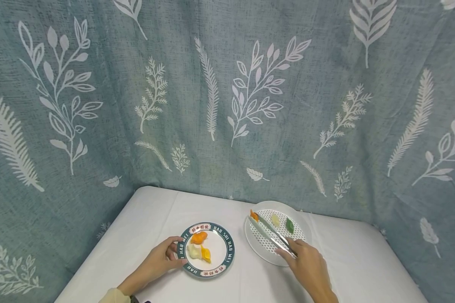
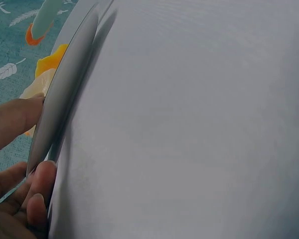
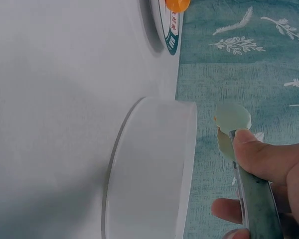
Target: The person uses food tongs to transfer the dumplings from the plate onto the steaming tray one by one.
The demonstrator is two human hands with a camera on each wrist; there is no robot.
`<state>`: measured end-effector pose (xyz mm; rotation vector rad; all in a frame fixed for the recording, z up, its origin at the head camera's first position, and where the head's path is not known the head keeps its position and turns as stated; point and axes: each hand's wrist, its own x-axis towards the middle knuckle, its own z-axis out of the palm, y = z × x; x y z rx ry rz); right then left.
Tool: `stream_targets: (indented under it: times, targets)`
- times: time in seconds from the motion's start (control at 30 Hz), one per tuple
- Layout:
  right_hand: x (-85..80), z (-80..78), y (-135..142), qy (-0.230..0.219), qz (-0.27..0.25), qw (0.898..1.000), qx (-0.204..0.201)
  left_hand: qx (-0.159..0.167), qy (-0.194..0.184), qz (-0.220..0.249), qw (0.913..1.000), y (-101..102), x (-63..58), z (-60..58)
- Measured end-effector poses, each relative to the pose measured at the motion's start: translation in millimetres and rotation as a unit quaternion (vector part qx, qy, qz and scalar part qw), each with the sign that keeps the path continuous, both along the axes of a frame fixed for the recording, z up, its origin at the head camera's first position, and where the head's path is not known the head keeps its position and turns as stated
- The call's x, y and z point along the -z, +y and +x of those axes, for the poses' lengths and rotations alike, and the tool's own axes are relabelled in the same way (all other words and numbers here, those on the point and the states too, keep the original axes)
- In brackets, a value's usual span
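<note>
On the left, my left hand (image 1: 160,260) grips the rim of a white plate (image 1: 217,249) with a green lettered border, thumb over the edge and fingers curled beneath. An orange dumpling (image 1: 199,237), a pale dumpling (image 1: 194,252) and a yellow dumpling (image 1: 206,254) lie on it. My right hand (image 1: 309,261) holds a pair of tongs (image 1: 264,232) over a white perforated basket (image 1: 250,243). Between the tong tips is another orange dumpling (image 1: 254,215), near the basket's left rim. In the right wrist view the tongs' tips (image 3: 232,117) mostly hide it.
Inside the basket lie a cream-coloured dumpling (image 1: 275,220) and a green dumpling (image 1: 290,225). Plate and basket stand side by side on a white-covered table (image 1: 136,235). A leaf-patterned blue-green curtain (image 1: 220,168) hangs behind it and at both sides.
</note>
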<state>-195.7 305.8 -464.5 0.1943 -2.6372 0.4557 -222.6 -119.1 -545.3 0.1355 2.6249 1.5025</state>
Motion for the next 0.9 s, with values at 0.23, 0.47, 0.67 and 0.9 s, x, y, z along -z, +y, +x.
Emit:
stream_targets:
  times: [0.23,0.47,0.67,0.9]
  targets:
    - [2.3,-2.3,8.1,0.001,0.004,1.000,0.002,-0.005,-0.001,-0.005,1.0000,0.2,0.7,0.2]
    - [4.5,-5.0,15.5,-0.003,0.003,1.000,0.008,-0.006,-0.002,-0.006,1.0000,0.1,-0.2,0.5]
    - [4.9,-7.6,20.6,-0.026,0.008,0.999,0.020,0.001,0.004,-0.004,1.0000,-0.2,-0.8,-0.1]
    - [5.9,-9.5,25.9,-0.059,0.015,0.998,0.035,-0.006,0.004,-0.009,0.9999,0.6,-0.6,-0.1]
